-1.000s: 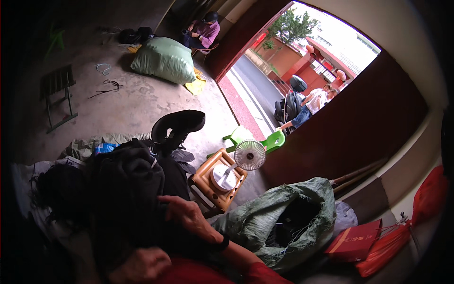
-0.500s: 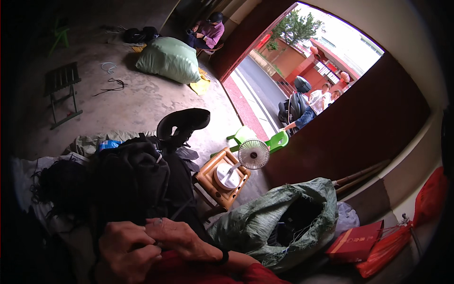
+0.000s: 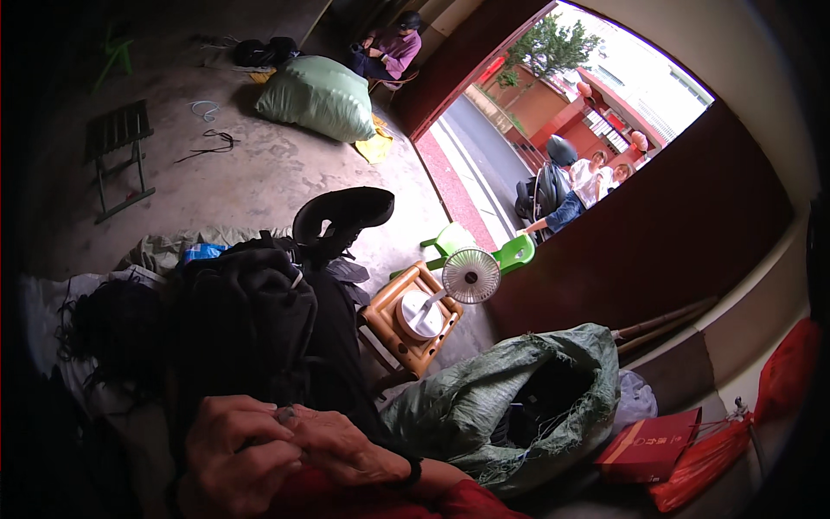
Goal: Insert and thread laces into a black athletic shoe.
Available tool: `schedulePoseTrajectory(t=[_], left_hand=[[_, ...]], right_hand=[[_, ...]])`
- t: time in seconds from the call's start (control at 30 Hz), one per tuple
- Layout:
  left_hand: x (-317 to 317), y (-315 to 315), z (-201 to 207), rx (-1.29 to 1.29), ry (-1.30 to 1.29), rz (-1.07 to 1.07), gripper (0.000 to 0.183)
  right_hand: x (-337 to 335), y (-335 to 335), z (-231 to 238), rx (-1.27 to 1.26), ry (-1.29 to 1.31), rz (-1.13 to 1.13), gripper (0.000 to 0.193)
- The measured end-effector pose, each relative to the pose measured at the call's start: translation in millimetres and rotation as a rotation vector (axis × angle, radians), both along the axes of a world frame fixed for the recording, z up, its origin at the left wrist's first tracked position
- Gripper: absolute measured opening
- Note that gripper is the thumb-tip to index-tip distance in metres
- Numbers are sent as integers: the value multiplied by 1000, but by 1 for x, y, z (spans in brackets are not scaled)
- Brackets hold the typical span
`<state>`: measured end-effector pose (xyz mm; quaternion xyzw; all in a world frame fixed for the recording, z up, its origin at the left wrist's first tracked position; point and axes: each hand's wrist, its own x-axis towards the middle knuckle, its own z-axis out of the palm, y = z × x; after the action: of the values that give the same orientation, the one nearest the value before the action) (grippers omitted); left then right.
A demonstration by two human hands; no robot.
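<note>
My left hand [image 3: 238,454] and my right hand [image 3: 339,443] meet at the lower edge, over black cloth [image 3: 251,316] on my lap. Both are closed, fingertips pinched close together. Whatever sits between them is too small and dark to make out. A dark band [image 3: 412,471] circles my right wrist, above a red sleeve [image 3: 471,502]. Past the cloth rises a curved black piece [image 3: 346,212], shaped like a sole, with a hole in it. Left of the cloth lies a tangled dark mass [image 3: 112,324] of threads or hair.
A small white fan [image 3: 471,275] stands on a bamboo stool [image 3: 386,320]. Beside it gapes a green woven sack [image 3: 467,389] with dark contents. Farther off are a green chair [image 3: 516,253], a full pale-green sack [image 3: 318,99], a folding stool [image 3: 118,138] and a seated person [image 3: 398,50].
My view has tilted slightly, shifting the far room a little to the right. My right hand's fingers have shifted slightly against my left; both hands stay together.
</note>
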<state>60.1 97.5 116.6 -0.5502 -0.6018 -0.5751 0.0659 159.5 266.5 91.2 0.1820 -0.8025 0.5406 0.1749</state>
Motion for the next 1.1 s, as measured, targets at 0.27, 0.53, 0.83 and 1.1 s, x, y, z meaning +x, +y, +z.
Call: schedulePoseTrajectory(t=[0.27,0.53,0.83,1.1], left_hand=[[3,3,-8,-10,-2,39,18],[3,4,-9,-1,-12,41,18],[3,5,-9,10,-33,45,19],[4,4,-13,27,-63,41,18]], right_hand=[[-2,3,-3,-23,-90,80,8],[-1,-6,2,-33,-35,-8,6],[5,9,-6,74,-301,68,17],[-2,-2,-5,-93,-116,54,6]])
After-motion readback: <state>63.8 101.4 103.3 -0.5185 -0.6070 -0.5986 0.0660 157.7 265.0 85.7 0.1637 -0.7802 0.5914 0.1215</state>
